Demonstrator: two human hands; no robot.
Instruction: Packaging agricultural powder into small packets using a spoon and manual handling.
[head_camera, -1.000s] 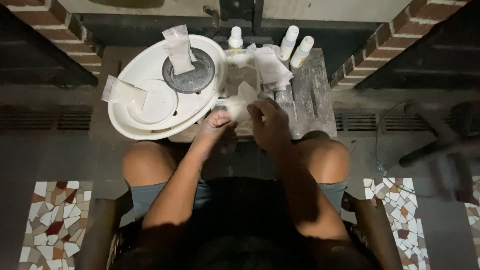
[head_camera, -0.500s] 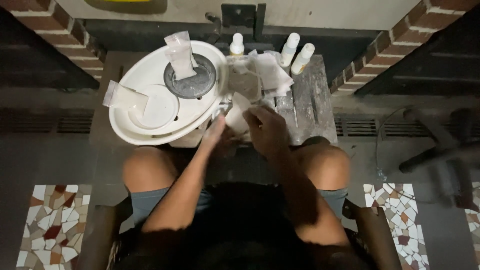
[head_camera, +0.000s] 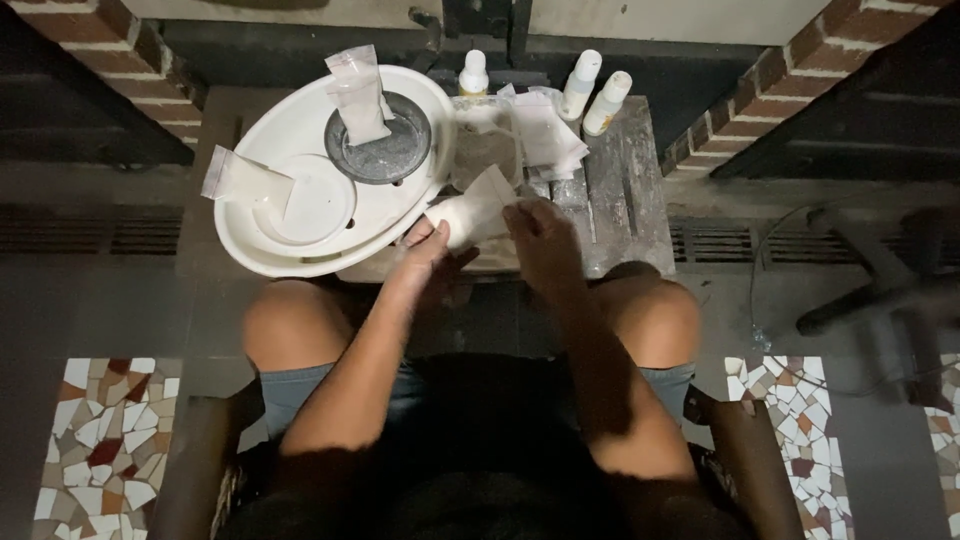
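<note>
My left hand (head_camera: 428, 252) grips a small clear plastic bag of white powder (head_camera: 470, 209) from below, at the near edge of a low grey block table (head_camera: 625, 190). My right hand (head_camera: 540, 237) holds the same bag at its right side, fingers curled on its top edge. The bag is lifted and tilted just right of a white round tray (head_camera: 290, 120). More powder bags (head_camera: 545, 130) lie piled on the table behind it.
The tray carries a dark round dish (head_camera: 385, 150) with a bag (head_camera: 357, 95) on it and a white lid with another bag (head_camera: 240, 180). Three white dropper bottles (head_camera: 583, 85) stand at the table's back. Brick walls flank both sides. Mosaic tiles lie by my knees.
Both hands moved up from the table's near edge and lifted a powder bag, which is now held between them beside the tray.
</note>
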